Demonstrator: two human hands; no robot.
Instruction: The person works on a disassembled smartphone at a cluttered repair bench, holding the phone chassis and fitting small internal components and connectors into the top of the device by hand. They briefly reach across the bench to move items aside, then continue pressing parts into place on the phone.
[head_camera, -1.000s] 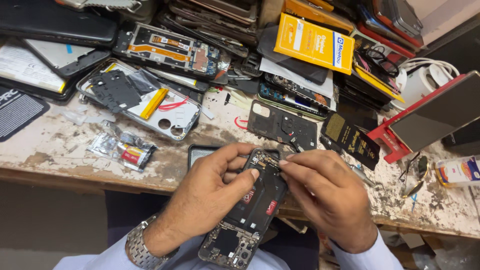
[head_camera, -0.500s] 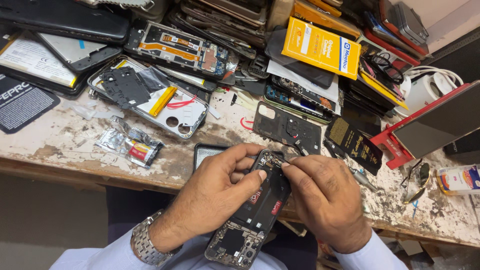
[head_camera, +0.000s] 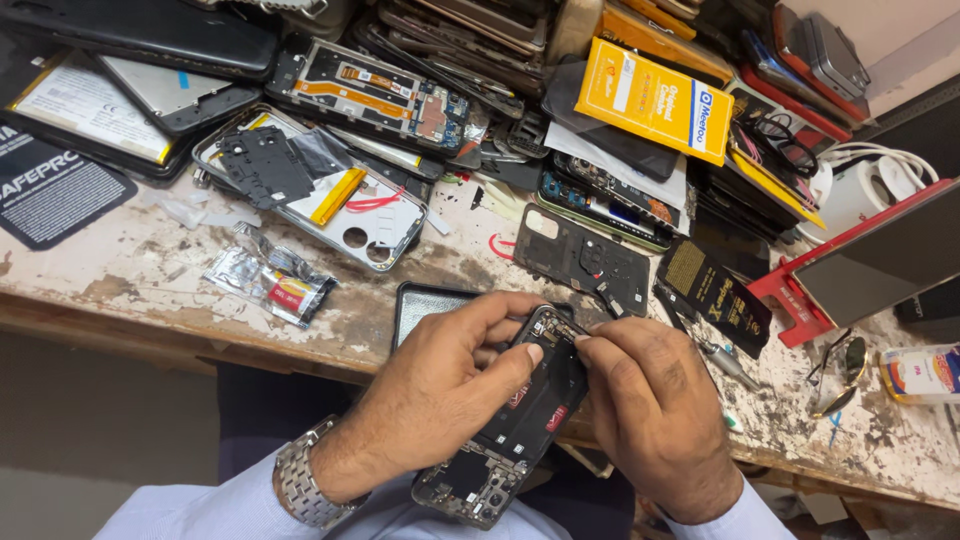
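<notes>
Over the near edge of the surface (head_camera: 120, 290) we hold an opened phone (head_camera: 520, 420), back cover off, tilted with its camera end toward us and its far end above the edge. Our left hand (head_camera: 440, 400) is wrapped around the phone's left side, thumb pressed on the dark inner plate, fingers curled shut on the frame. Our right hand (head_camera: 650, 420) is pinched closed at the phone's far end, fingertips (head_camera: 585, 345) meeting on something small there; whether it is a screw, a connector or a fine tool we cannot tell. To do this well, we judge the left hand should keep the frame steady and bear no weight on the board, while the right works lightly and straight, without prying sideways. A loose dark plate (head_camera: 580, 260) lies just beyond our hands, a screwdriver (head_camera: 725, 362) to its right, a foil packet (head_camera: 270, 280) toward the left, and stacked phone parts (head_camera: 400, 90) crowd the far edge.
</notes>
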